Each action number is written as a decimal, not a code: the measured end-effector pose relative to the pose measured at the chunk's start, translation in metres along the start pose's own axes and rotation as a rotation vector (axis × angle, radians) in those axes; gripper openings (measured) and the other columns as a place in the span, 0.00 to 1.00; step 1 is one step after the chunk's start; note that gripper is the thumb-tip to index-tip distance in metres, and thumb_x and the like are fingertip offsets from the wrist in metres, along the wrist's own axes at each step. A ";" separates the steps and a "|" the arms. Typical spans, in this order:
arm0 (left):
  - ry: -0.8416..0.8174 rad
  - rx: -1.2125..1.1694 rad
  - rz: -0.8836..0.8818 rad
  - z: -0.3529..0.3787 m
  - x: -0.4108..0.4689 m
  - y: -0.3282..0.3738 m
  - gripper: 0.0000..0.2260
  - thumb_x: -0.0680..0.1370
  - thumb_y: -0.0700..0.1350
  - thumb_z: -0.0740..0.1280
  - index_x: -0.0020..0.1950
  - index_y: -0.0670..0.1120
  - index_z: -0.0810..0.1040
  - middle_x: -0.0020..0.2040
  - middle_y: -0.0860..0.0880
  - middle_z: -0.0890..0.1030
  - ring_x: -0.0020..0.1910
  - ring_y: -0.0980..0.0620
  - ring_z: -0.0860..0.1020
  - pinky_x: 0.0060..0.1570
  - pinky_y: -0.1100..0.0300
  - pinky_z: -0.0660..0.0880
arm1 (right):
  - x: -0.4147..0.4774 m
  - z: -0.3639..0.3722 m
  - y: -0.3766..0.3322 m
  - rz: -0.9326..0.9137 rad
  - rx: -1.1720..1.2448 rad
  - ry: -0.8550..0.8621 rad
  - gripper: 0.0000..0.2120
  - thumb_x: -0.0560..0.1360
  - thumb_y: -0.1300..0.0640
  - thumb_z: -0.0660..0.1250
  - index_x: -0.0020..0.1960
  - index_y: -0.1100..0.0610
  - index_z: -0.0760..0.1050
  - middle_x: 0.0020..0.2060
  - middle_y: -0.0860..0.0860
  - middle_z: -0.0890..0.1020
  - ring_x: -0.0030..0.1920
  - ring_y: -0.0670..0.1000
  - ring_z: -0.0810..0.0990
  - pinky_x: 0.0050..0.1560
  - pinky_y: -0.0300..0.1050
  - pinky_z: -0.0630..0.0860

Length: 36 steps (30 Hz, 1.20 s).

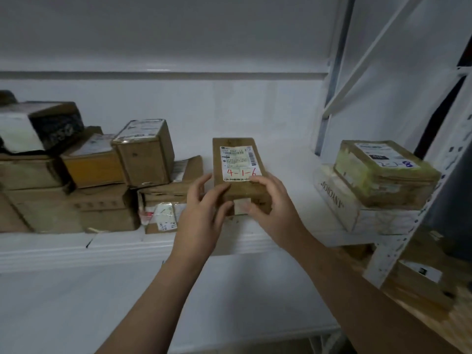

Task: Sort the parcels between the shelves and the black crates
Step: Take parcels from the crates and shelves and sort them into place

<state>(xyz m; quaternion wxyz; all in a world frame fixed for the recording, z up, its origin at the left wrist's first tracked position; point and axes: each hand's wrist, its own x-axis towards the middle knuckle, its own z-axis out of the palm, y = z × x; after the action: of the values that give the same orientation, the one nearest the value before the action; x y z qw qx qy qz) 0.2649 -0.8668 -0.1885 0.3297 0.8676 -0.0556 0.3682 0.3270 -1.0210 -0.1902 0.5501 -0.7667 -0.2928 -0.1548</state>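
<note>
A long brown cardboard parcel (236,149), its white label marked 4-1-6 in red, lies on the white shelf (122,249) at the middle. My left hand (201,208) grips its near left corner and my right hand (270,203) grips its near right corner, fingers curled over the top edge. No black crate is in view.
Several brown cardboard parcels (145,152) are stacked on the shelf to the left. At the right a yellow-taped parcel marked 2-1-8 (383,172) sits on a white box (342,200). A white perforated shelf post (419,223) stands at the right, with boxes on the lower shelf.
</note>
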 end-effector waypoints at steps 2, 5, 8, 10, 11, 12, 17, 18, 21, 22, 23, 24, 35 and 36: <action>-0.060 0.044 -0.002 -0.002 0.007 -0.005 0.15 0.77 0.41 0.68 0.64 0.45 0.77 0.67 0.46 0.69 0.58 0.53 0.74 0.55 0.62 0.69 | 0.000 0.004 0.008 -0.030 -0.096 -0.045 0.26 0.68 0.62 0.75 0.64 0.56 0.71 0.65 0.48 0.67 0.58 0.26 0.65 0.57 0.18 0.59; -0.165 0.187 0.099 0.006 0.014 -0.016 0.14 0.77 0.38 0.68 0.62 0.41 0.78 0.59 0.43 0.77 0.54 0.44 0.78 0.52 0.59 0.72 | 0.005 0.006 0.023 -0.008 -0.198 -0.029 0.25 0.69 0.65 0.73 0.64 0.58 0.72 0.69 0.51 0.67 0.61 0.34 0.64 0.57 0.17 0.58; -0.213 0.276 0.118 0.009 0.014 -0.029 0.11 0.77 0.38 0.67 0.59 0.40 0.79 0.55 0.42 0.80 0.51 0.40 0.79 0.48 0.51 0.76 | 0.011 0.015 0.033 0.010 -0.249 -0.071 0.25 0.70 0.65 0.71 0.65 0.56 0.71 0.70 0.50 0.66 0.65 0.40 0.65 0.59 0.20 0.59; -0.196 0.370 0.147 0.008 0.012 -0.041 0.10 0.76 0.41 0.66 0.55 0.42 0.81 0.50 0.44 0.81 0.46 0.41 0.79 0.45 0.51 0.76 | 0.013 0.025 0.039 0.014 -0.290 -0.084 0.24 0.71 0.65 0.70 0.66 0.57 0.71 0.69 0.51 0.67 0.65 0.42 0.65 0.65 0.31 0.64; -0.192 0.402 0.157 0.006 0.010 -0.045 0.10 0.76 0.43 0.64 0.54 0.43 0.81 0.49 0.45 0.81 0.45 0.42 0.78 0.44 0.52 0.76 | 0.014 0.029 0.041 0.021 -0.310 -0.084 0.23 0.71 0.65 0.70 0.66 0.57 0.71 0.68 0.52 0.68 0.65 0.45 0.67 0.66 0.39 0.67; -0.198 0.417 0.162 0.003 0.009 -0.049 0.12 0.76 0.45 0.61 0.53 0.44 0.82 0.48 0.46 0.81 0.45 0.43 0.78 0.44 0.53 0.75 | 0.013 0.034 0.044 0.028 -0.341 -0.086 0.22 0.72 0.65 0.69 0.65 0.57 0.72 0.67 0.53 0.70 0.65 0.48 0.69 0.66 0.44 0.68; -0.264 0.426 0.194 -0.001 0.007 -0.059 0.16 0.75 0.48 0.56 0.51 0.45 0.82 0.47 0.47 0.81 0.46 0.44 0.78 0.47 0.52 0.74 | 0.002 0.050 0.057 0.062 -0.477 -0.091 0.20 0.74 0.60 0.69 0.64 0.58 0.73 0.60 0.55 0.74 0.60 0.54 0.73 0.55 0.41 0.69; -0.279 0.419 0.196 -0.002 0.007 -0.060 0.17 0.75 0.49 0.56 0.51 0.46 0.82 0.47 0.48 0.81 0.47 0.44 0.78 0.48 0.52 0.74 | 0.001 0.051 0.057 0.068 -0.493 -0.089 0.20 0.74 0.60 0.69 0.65 0.58 0.72 0.60 0.55 0.73 0.59 0.54 0.73 0.54 0.41 0.68; -0.325 0.399 0.206 -0.001 0.008 -0.058 0.17 0.75 0.50 0.55 0.52 0.46 0.81 0.49 0.48 0.81 0.48 0.44 0.78 0.48 0.51 0.74 | 0.000 0.047 0.051 0.050 -0.551 -0.089 0.20 0.75 0.56 0.68 0.66 0.58 0.72 0.62 0.57 0.72 0.61 0.57 0.72 0.60 0.49 0.71; -0.328 0.384 0.216 -0.001 0.009 -0.056 0.18 0.75 0.50 0.55 0.53 0.46 0.81 0.49 0.48 0.81 0.48 0.44 0.78 0.48 0.51 0.74 | -0.001 0.042 0.047 0.046 -0.556 -0.078 0.21 0.75 0.54 0.66 0.66 0.59 0.72 0.62 0.58 0.72 0.62 0.57 0.71 0.62 0.51 0.70; -0.323 0.370 0.232 0.000 0.010 -0.054 0.17 0.75 0.50 0.55 0.53 0.46 0.81 0.49 0.48 0.81 0.48 0.44 0.78 0.47 0.51 0.74 | -0.002 0.035 0.043 0.034 -0.555 -0.049 0.20 0.75 0.53 0.64 0.65 0.59 0.72 0.63 0.58 0.72 0.62 0.58 0.71 0.63 0.52 0.69; -0.313 0.360 0.254 0.002 0.012 -0.051 0.17 0.76 0.49 0.55 0.53 0.45 0.81 0.49 0.48 0.81 0.48 0.44 0.78 0.47 0.52 0.74 | -0.004 0.026 0.040 0.014 -0.558 -0.006 0.19 0.75 0.53 0.62 0.64 0.60 0.73 0.62 0.58 0.73 0.62 0.58 0.72 0.63 0.50 0.68; -0.369 0.132 0.364 0.087 0.032 0.044 0.15 0.78 0.46 0.65 0.63 0.44 0.76 0.58 0.44 0.78 0.55 0.42 0.76 0.55 0.49 0.73 | -0.032 -0.133 0.032 -0.052 -0.757 0.381 0.12 0.74 0.60 0.61 0.55 0.61 0.78 0.58 0.59 0.76 0.60 0.58 0.74 0.61 0.53 0.72; -0.401 0.112 0.350 0.098 0.034 0.057 0.16 0.79 0.47 0.65 0.65 0.45 0.75 0.60 0.45 0.77 0.57 0.43 0.75 0.56 0.50 0.72 | -0.035 -0.148 0.031 -0.034 -0.751 0.416 0.14 0.74 0.59 0.61 0.57 0.61 0.77 0.58 0.59 0.75 0.60 0.58 0.73 0.61 0.52 0.71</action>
<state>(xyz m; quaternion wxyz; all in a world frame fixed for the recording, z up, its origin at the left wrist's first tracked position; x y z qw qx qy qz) 0.3297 -0.9661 -0.1856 0.1952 0.9171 -0.2484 0.2430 0.3318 -1.1762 -0.1815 0.2773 -0.8613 -0.1116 -0.4109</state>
